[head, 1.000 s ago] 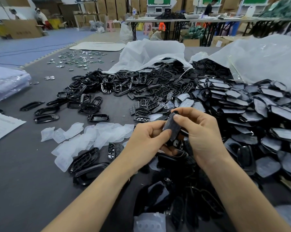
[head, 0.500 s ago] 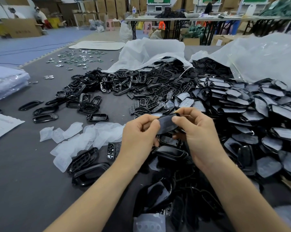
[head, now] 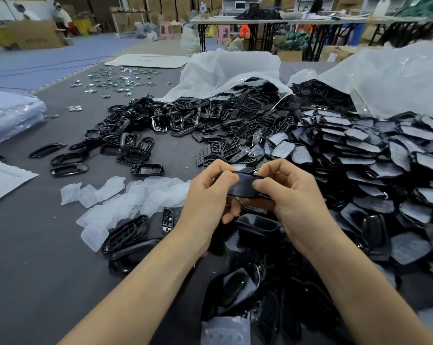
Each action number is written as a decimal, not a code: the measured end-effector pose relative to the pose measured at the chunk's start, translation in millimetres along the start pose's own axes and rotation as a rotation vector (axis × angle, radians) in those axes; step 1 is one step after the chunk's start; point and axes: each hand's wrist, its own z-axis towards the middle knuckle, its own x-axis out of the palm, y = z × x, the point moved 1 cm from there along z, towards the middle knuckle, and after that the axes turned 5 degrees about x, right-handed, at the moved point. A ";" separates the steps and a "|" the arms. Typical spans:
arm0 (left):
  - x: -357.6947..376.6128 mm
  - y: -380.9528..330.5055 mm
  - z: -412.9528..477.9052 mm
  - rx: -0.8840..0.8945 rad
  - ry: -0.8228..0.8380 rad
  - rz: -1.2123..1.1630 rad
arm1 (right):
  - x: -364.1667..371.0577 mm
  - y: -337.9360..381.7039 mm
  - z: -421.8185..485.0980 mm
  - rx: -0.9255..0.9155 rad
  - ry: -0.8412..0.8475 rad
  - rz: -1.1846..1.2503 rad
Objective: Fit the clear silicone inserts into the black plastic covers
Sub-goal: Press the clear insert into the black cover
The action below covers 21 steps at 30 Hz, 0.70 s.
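Note:
Between both hands I hold one black plastic cover (head: pixel 242 186) with a pale insert surface facing me, lying roughly flat above the table. My left hand (head: pixel 208 195) pinches its left end with thumb and fingers. My right hand (head: pixel 287 192) pinches its right end, thumb pressed on top. A loose heap of clear silicone inserts (head: pixel 125 200) lies on the table to the left of my hands. Bare black covers (head: pixel 222 148) are scattered just behind my hands.
A big pile of covers with inserts (head: pixel 374 155) fills the right side. Black frames (head: pixel 140 135) spill from white plastic bags (head: pixel 225 68) at the back. Small metal discs (head: pixel 116 80) lie far left. More black parts (head: pixel 255 282) sit under my forearms. A paper sheet (head: pixel 1 178) lies at the left edge.
The cover has turned from standing upright between my fingers to lying flat. Both hands have closed in on its ends, and the thumbs now press on its face.

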 end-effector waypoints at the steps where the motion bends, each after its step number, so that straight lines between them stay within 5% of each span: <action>1: -0.3 -0.4 0.0 -0.002 0.011 0.005 | -0.5 0.5 0.0 -0.007 0.002 -0.011; 14: 1.2 0.0 -0.2 -0.051 0.011 -0.013 | -2.5 -0.9 1.3 0.069 -0.061 0.044; 21: 2.4 1.7 -1.6 0.064 0.023 0.137 | -7.1 0.8 1.7 0.089 -0.108 0.039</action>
